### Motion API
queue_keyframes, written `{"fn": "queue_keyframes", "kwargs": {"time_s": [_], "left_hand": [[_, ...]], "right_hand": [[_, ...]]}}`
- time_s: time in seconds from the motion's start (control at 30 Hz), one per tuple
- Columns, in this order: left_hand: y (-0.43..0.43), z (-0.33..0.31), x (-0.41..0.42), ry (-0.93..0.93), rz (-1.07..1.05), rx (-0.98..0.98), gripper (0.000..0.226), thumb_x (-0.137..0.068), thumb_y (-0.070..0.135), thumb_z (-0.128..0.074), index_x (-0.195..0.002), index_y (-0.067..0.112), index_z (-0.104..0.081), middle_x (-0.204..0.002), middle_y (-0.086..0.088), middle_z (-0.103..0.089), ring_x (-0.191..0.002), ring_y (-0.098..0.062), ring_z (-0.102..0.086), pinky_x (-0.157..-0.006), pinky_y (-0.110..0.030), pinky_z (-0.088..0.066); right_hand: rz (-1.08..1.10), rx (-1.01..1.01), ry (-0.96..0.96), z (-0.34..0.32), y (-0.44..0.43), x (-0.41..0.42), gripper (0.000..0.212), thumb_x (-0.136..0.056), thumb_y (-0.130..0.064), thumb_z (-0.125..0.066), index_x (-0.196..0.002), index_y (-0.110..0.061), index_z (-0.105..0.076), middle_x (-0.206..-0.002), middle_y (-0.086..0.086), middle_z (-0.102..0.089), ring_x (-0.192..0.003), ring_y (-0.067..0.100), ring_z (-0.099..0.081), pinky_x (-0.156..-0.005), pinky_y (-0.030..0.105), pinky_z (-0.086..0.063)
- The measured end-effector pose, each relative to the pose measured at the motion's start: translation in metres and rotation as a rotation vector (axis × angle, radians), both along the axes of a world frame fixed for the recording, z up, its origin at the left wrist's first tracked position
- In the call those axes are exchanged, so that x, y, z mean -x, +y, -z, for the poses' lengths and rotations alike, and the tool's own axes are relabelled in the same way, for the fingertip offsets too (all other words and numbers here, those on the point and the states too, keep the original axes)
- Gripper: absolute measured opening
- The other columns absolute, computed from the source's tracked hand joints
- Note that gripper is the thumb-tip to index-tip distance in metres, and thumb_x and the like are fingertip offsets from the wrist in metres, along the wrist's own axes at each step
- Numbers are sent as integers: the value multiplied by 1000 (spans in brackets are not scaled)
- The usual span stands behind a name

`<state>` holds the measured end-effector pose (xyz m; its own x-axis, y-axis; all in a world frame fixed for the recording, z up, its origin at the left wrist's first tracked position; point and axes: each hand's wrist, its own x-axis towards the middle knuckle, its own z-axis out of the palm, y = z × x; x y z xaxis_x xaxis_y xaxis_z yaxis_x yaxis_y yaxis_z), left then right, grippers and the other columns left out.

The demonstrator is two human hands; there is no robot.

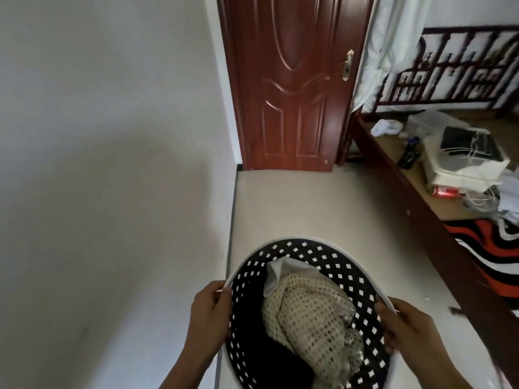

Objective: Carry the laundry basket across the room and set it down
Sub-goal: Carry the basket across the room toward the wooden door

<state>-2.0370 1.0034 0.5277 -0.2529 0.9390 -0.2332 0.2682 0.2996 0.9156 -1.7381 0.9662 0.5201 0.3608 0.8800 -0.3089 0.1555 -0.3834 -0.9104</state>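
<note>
Below, at the bottom centre of the head view, the laundry basket (303, 248) is held between two hands; its mouth faces up toward the camera, and its oval rim runs long from the person's body outward toward the brown door (289, 88) ahead, tilted slightly to the right. The basket has a white rim and dark walls pierced with small square holes; it sits just right of the white wall (98, 136) and over the pale floor (295, 203). The left hand (209, 310) is curled around the left rim, fingers wrapped over the edge; the right hand (407, 327) clasps the right rim, thumb inside against the perforated wall. Inside lie a cream crocheted garment (311, 318), a white cloth (276, 273) tucked behind it, and something dark (261, 355) along the left side. The door is shut, with a brass handle (347, 64) on its right edge. To the right stands a bed frame (415, 197) bearing a red can (445, 191), whose lettering is too blurred to read, a white box (463, 164), and a red, black and white striped blanket (488, 248); no other writing can be made out.
</note>
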Motion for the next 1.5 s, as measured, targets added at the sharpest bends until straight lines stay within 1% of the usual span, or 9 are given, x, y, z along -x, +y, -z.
{"fn": "queue_keyframes", "kwargs": {"time_s": [0.1, 0.27, 0.5, 0.6, 0.8, 1.1, 1.27, 1.33, 1.5], "left_hand": [[61, 5, -6, 3, 58, 1, 25, -94, 11, -46, -89, -10, -60, -56, -10, -44, -50, -19, -42, -41, -28, -39], [164, 17, -30, -20, 110, 47, 25, -96, 13, -49, -82, 5, -68, -44, 3, -46, -40, -13, -42, -41, -29, -40], [309, 15, -70, -11, 78, 56, 24, -96, 9, -48, -83, 10, -69, -40, 4, -46, -37, -11, -41, -43, -29, -42], [365, 10, -80, -34, 31, 62, 23, -96, 7, -48, -86, 7, -68, -44, 2, -44, -36, -9, -39, -38, -24, -40], [469, 12, -81, -60, -29, 61, 21, -96, 9, -49, -88, 5, -68, -47, -2, -45, -44, -18, -41, -41, -29, -45], [684, 23, -71, -59, -17, 78, 24, -96, 8, -47, -82, 3, -66, -47, -1, -44, -38, -12, -39, -36, -25, -40], [792, 13, -75, -39, 21, 35, 26, -96, 7, -47, -81, 12, -68, -43, 4, -46, -38, -8, -41, -36, -21, -38], [830, 15, -79, -27, 19, 33, 28, -96, 8, -48, -80, 17, -69, -45, 1, -50, -42, -12, -44, -41, -26, -40], [915, 32, -95, -61, -53, 81, 25, -96, 7, -48, -83, 13, -69, -45, 0, -48, -41, -14, -43, -41, -29, -43]], "right_hand": [[56, 0, -8, 0, 46, -7, 10, -89, -4, -60, -84, -6, -69, -34, 1, -44, -31, 18, -40, -34, 18, -36], [77, 24, -25, 15, 139, -31, 11, -90, -8, -60, -86, -6, -71, -34, -1, -45, -34, 19, -42, -35, 19, -36], [19, -1, -69, 14, 301, -70, 14, -90, -9, -59, -83, -8, -71, -33, -1, -49, -29, 12, -45, -37, 18, -37], [-24, 2, -89, 11, 374, -84, 14, -91, -16, -59, -84, -14, -70, -36, -2, -52, -32, 12, -47, -44, 23, -42], [-78, 8, -52, 20, 499, -88, 15, -92, -18, -58, -87, -14, -71, -42, -1, -55, -37, 16, -48, -44, 25, -41], [-45, 30, -12, 32, 694, -75, 18, -93, -18, -56, -88, -12, -72, -48, 0, -56, -46, 21, -49, -51, 36, -42], [-5, 18, 13, 21, 790, -83, 15, -93, -17, -56, -89, -13, -70, -44, -4, -57, -42, 11, -49, -53, 33, -41], [-3, 17, 18, 20, 828, -87, 15, -94, -16, -55, -90, -13, -70, -43, -6, -58, -42, 8, -50, -52, 31, -41], [-43, 16, -21, 34, 936, -104, 14, -93, -13, -56, -89, -12, -70, -43, -9, -62, -37, 0, -53, -44, 22, -44]]}}
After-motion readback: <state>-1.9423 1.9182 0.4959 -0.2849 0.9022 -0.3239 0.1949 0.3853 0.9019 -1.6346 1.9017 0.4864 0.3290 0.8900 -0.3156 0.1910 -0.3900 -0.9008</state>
